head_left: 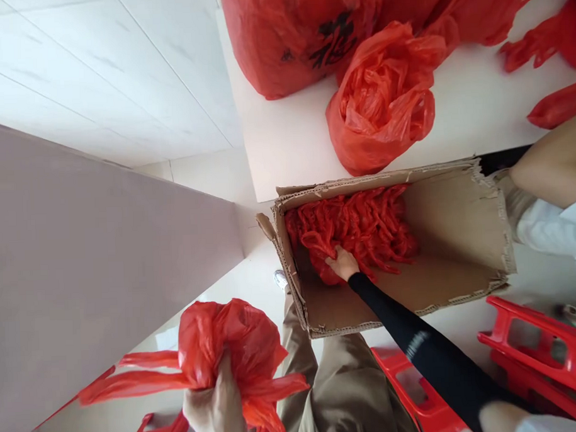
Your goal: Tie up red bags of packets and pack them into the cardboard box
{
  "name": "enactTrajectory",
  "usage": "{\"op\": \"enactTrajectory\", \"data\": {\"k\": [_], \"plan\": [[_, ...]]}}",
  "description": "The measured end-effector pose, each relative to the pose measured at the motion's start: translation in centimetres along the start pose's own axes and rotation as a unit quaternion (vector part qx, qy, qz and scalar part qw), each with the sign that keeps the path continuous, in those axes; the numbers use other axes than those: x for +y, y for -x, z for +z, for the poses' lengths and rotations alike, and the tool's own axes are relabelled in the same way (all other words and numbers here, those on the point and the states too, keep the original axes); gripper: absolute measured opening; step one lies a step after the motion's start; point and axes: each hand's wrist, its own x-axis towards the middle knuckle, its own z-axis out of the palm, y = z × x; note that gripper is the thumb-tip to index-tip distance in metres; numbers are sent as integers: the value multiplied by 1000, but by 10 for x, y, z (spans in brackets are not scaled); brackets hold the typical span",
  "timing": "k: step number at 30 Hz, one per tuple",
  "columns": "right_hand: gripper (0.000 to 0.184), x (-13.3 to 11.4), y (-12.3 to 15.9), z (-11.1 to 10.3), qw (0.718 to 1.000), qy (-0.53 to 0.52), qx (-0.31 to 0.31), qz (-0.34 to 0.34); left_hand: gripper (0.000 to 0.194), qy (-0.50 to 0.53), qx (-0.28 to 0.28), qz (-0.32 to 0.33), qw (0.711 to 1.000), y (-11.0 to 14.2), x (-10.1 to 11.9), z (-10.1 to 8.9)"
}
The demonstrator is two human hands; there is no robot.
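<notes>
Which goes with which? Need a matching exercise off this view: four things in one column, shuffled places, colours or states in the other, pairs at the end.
Things:
1. Left hand
2. Right hand
3. Cardboard box
4. Bag with black print

Places, colours, states:
A. Brown, open at the top
B. Inside the box, on a looped red bag
C. Resting on the white table
D. Outside the box, holding a red bag with long handles

Pairs: 1-D, 2-B, 3-A, 4-C

Black fitted arm sleeve (429,349), pale marking (416,345) across it, khaki trousers (351,390), whitish shoe (281,280)
</notes>
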Motion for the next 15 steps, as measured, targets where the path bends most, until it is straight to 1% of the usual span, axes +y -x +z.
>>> {"op": "enactTrajectory", "data": {"k": [1,3,5,6,7,8,10,11,13,15], "plan": [[26,-5,23,-8,1000,1,11,-16,32,-3,1,3,1000,0,0,0],[25,-25,77,-18,997,-3,40,-60,32,0,-1,-2,1000,3,3,0],[29,-52,133,-18,990,-15,65,-121,32,14,-11,3,1000,9,12,-2],[31,-67,158,-14,977,-37,87,-193,32,24,-20,1,1000,13,17,-4],[32,-82,179,-7,960,-47,86,-264,31,35,-30,-2,999,18,22,-6],[35,-97,194,0,945,-47,72,-315,30,52,-38,-8,998,23,28,-9],[39,-121,211,17,918,-20,39,-393,30,102,-56,-26,993,34,37,-18],[38,-131,214,25,911,-5,26,-412,32,129,-67,-37,989,39,41,-22],[34,-144,213,37,903,27,8,-430,39,193,-98,-69,974,45,46,-31],[30,-151,211,46,898,46,-6,-438,45,247,-133,-106,954,44,49,-36]]}}
